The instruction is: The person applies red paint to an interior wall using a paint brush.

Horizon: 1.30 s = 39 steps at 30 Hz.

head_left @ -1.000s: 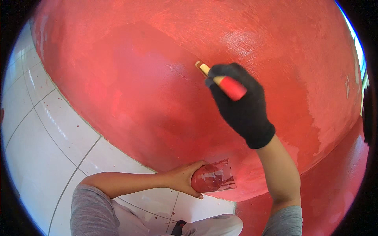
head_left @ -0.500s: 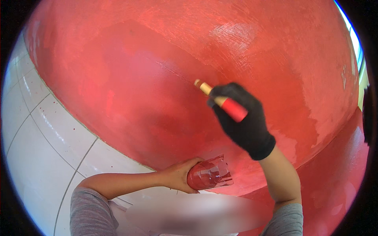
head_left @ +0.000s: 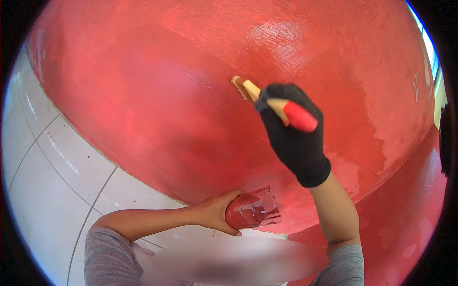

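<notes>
A red-painted surface [head_left: 162, 109] fills most of the view, with darker, glossy patches and lighter, duller ones. In a black glove, my right hand [head_left: 296, 138] is closed round the handle of a paintbrush [head_left: 250, 89] with a red end. The bristles point to the upper left and appear to touch the surface near its middle. Low in the middle, my bare left hand [head_left: 217, 212] grips a clear cut plastic container [head_left: 253, 209], tilted on its side toward the right. Red paint coats its inside. The fingers behind it are partly hidden.
White floor tiles [head_left: 52, 190] with dark joints border the red surface on the left and carry a few small red spots. A second red surface [head_left: 405, 214] meets it along an edge at the lower right. Bright light shows at the upper right rim.
My right hand has moved slightly up and right, and the brush has turned so that its broad bristles show. My left hand and the container have hardly moved.
</notes>
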Each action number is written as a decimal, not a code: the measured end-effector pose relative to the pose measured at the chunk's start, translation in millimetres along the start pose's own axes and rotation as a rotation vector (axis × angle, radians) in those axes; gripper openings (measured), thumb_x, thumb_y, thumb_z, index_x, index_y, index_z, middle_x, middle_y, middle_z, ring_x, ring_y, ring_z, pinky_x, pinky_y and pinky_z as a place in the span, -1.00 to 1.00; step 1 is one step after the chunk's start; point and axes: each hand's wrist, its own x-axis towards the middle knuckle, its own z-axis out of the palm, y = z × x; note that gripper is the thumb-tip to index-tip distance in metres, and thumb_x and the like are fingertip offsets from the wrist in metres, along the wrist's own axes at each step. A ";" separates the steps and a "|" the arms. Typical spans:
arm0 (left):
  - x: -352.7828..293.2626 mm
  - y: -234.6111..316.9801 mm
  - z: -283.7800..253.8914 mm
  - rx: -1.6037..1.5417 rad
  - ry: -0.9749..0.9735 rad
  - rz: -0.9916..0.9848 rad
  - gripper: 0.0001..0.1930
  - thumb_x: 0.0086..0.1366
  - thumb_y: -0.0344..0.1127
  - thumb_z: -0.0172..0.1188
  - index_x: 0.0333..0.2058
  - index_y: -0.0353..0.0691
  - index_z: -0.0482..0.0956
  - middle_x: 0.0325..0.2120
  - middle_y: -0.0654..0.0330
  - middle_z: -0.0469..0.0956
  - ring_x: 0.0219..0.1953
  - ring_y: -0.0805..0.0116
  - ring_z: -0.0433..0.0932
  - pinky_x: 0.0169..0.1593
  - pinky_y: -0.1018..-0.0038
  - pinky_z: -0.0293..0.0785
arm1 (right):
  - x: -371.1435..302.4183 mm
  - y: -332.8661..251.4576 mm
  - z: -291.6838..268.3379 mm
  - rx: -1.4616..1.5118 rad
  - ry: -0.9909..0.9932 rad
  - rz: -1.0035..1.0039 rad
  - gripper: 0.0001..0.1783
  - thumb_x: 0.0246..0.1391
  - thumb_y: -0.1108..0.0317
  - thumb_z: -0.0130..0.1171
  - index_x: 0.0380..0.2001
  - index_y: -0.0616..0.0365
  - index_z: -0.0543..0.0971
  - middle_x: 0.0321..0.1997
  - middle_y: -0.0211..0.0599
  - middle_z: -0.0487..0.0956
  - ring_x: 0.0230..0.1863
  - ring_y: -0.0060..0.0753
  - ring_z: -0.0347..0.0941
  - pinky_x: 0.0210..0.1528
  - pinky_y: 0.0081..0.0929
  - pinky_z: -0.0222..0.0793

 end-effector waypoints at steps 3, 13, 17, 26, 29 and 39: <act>-0.6 -0.4 1.6 -0.024 -0.023 -0.016 0.03 -0.29 -0.02 0.55 0.15 -0.23 0.16 0.02 -0.01 0.37 0.05 0.14 0.41 0.08 0.33 0.38 | 14.2 5.1 -5.6 0.013 0.103 0.023 -0.85 -0.03 0.47 0.20 -0.32 0.11 0.52 -0.40 -0.21 0.53 -0.34 -0.10 0.48 -0.30 -0.33 0.40; -1.1 -5.2 1.5 -0.013 -0.002 0.017 0.04 -0.30 -0.05 0.56 0.15 -0.26 0.16 0.02 0.02 0.37 0.06 0.17 0.41 0.10 0.34 0.37 | 25.1 1.3 -3.0 -0.018 0.327 0.142 -0.87 -0.03 0.44 0.23 -0.35 0.13 0.54 -0.40 -0.21 0.54 -0.37 -0.15 0.49 -0.31 -0.38 0.40; 0.7 -8.0 1.9 -0.071 -0.021 0.012 0.04 -0.30 -0.06 0.56 0.15 -0.27 0.16 0.03 0.01 0.36 0.07 0.15 0.40 0.10 0.33 0.36 | 30.4 1.3 -4.3 0.114 0.010 0.041 -0.87 -0.03 0.46 0.21 -0.35 0.12 0.54 -0.42 -0.21 0.52 -0.38 -0.16 0.49 -0.34 -0.37 0.40; -1.1 -7.8 0.2 -0.052 0.051 0.069 -0.03 -0.30 -0.14 0.53 0.10 -0.28 0.20 -0.03 -0.02 0.40 0.01 0.07 0.44 0.03 0.29 0.38 | 21.8 -16.7 -6.5 -0.313 -0.282 -0.167 -0.72 -0.20 0.53 0.12 -0.31 0.03 0.50 -0.48 -0.21 0.43 -0.41 -0.04 0.44 -0.37 -0.22 0.34; 0.1 -9.9 -0.5 -0.077 0.006 0.039 0.02 -0.29 -0.08 0.54 0.14 -0.28 0.17 0.02 -0.01 0.37 0.05 0.13 0.41 0.09 0.33 0.37 | 25.7 -24.8 -12.0 -0.250 -0.195 -0.032 -0.76 -0.13 0.48 0.13 -0.30 0.03 0.49 -0.48 -0.19 0.43 -0.42 -0.04 0.45 -0.39 -0.22 0.34; 2.9 -10.5 1.9 -0.074 -0.005 0.058 0.03 -0.29 -0.05 0.55 0.15 -0.29 0.16 0.02 -0.02 0.37 0.06 0.10 0.41 0.10 0.31 0.35 | 64.1 1.0 9.2 0.110 0.007 -0.069 -0.83 -0.04 0.53 0.24 -0.33 0.27 0.51 -0.37 -0.26 0.57 -0.36 -0.50 0.50 -0.25 -0.55 0.40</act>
